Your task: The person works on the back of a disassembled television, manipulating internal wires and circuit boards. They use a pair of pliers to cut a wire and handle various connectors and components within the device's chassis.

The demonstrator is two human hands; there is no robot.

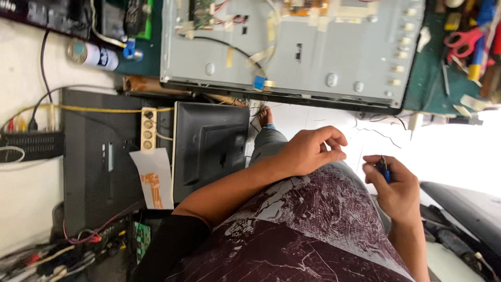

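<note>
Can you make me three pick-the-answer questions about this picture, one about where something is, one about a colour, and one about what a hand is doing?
1. Where is the scissors?
A. top right, on the green mat
B. on the person's lap
C. bottom left

2. What colour are the scissors' handles?
A. green
B. red
C. white

3. What is the right hand doing?
A. lying flat and open
B. pinching a small blue-handled tool
C. holding the spray can

Answers: 1 A, it lies among the tools there. 2 B, both loops are red. 3 B, fingers close around the tool, while the left hand holds nothing visible.
</note>
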